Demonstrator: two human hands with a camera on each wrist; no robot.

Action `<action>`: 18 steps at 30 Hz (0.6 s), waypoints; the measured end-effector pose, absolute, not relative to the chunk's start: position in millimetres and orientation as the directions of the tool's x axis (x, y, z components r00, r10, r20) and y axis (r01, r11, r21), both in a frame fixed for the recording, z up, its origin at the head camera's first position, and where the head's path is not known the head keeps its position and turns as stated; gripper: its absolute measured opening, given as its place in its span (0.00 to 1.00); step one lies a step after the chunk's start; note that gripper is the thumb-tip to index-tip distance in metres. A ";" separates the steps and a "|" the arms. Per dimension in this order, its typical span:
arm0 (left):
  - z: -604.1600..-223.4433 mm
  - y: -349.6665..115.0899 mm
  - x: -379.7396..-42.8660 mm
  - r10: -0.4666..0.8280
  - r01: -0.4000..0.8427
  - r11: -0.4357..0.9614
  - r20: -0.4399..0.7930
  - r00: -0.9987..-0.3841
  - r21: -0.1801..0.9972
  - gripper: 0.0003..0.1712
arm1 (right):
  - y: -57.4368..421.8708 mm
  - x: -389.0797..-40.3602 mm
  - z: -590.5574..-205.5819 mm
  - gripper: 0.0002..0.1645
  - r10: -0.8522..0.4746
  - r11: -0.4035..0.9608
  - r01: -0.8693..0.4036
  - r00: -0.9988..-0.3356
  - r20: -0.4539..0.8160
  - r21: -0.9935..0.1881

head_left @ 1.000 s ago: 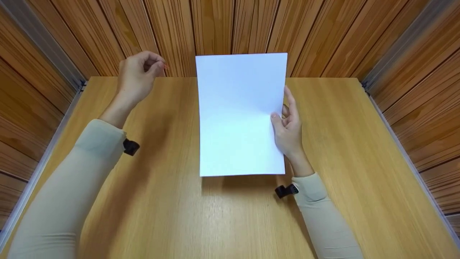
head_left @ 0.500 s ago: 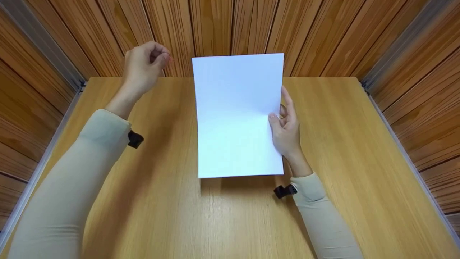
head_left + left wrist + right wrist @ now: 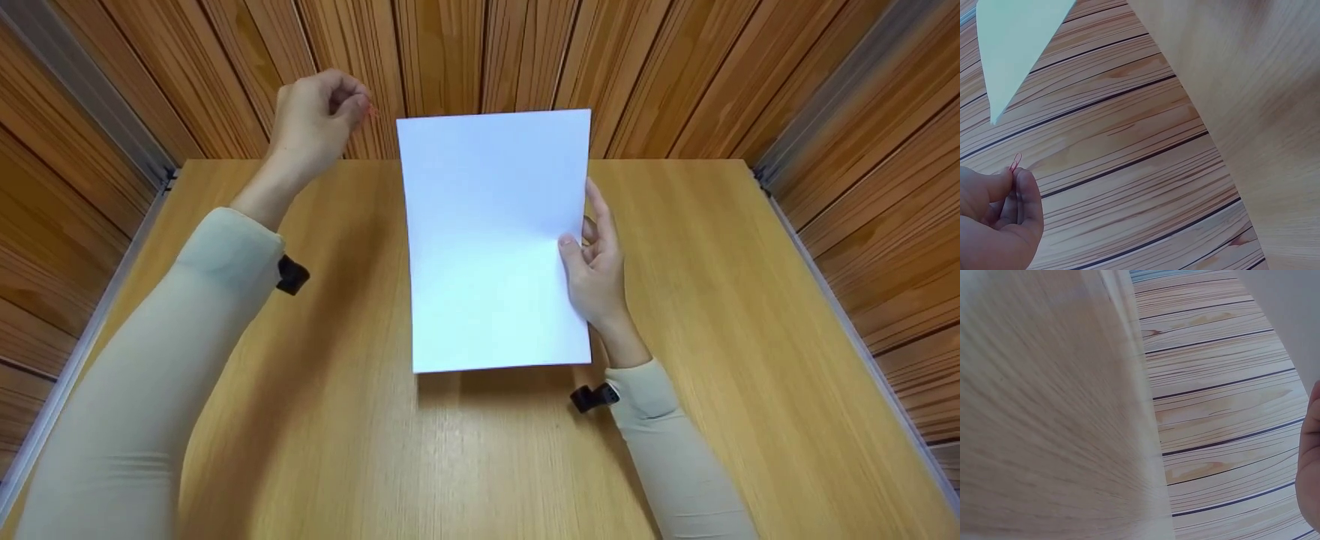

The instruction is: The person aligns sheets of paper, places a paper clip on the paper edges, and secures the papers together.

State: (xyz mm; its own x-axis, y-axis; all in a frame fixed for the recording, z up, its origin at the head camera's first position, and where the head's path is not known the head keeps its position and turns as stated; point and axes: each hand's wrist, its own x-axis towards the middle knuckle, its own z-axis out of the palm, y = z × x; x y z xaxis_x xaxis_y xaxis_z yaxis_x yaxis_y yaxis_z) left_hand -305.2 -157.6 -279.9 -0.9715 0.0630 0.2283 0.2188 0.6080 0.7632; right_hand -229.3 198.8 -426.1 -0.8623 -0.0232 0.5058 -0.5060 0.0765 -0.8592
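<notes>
Raised over the table's far left, my left hand [image 3: 315, 124] pinches a small red paper clip between thumb and forefinger. The paper clip [image 3: 1015, 162] shows best in the left wrist view, its looped end sticking out past the fingertips. My right hand [image 3: 601, 274] holds a stack or sheet of white paper [image 3: 495, 240] upright by its right edge, thumb in front and fingers behind. How many sheets there are I cannot tell. Between the paper clip and the paper's top left corner there is a small gap. In the right wrist view only part of the right hand [image 3: 1310, 467] and paper show.
The wooden table [image 3: 480, 465] lies below both hands, with their shadows on it. Wood-plank walls [image 3: 442, 60] stand behind and at both sides. A small black camera [image 3: 292, 274] is strapped to the left wrist, another black camera [image 3: 594, 397] to the right.
My left hand has moved up and to the right with the paper clip, closer to the paper's top left corner. The paper and right hand have shifted slightly left.
</notes>
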 end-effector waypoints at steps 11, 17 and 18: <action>-276.1 -147.2 -309.3 0.081 0.190 0.592 0.177 -0.981 0.783 0.15 | 198.5 -229.7 -427.6 0.44 -0.039 0.075 -0.530 -0.848 0.528 -0.845; -271.1 -141.6 -309.5 0.105 0.192 0.587 0.162 -0.981 0.787 0.15 | 198.9 -228.6 -426.4 0.44 -0.042 0.074 -0.526 -0.850 0.525 -0.847; -270.1 -140.8 -309.5 0.107 0.191 0.589 0.158 -0.982 0.785 0.15 | 198.9 -228.5 -426.2 0.44 -0.041 0.074 -0.527 -0.850 0.525 -0.847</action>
State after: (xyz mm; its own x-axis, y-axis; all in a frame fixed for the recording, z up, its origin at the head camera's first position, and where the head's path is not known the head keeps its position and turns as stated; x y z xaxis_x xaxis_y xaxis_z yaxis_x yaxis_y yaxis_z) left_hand -309.5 -140.8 -270.1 -0.9816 0.1068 0.1582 0.1906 0.5894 0.7850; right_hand -228.5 198.9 -426.2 -0.8498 -0.0412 0.5254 -0.5270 0.0740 -0.8466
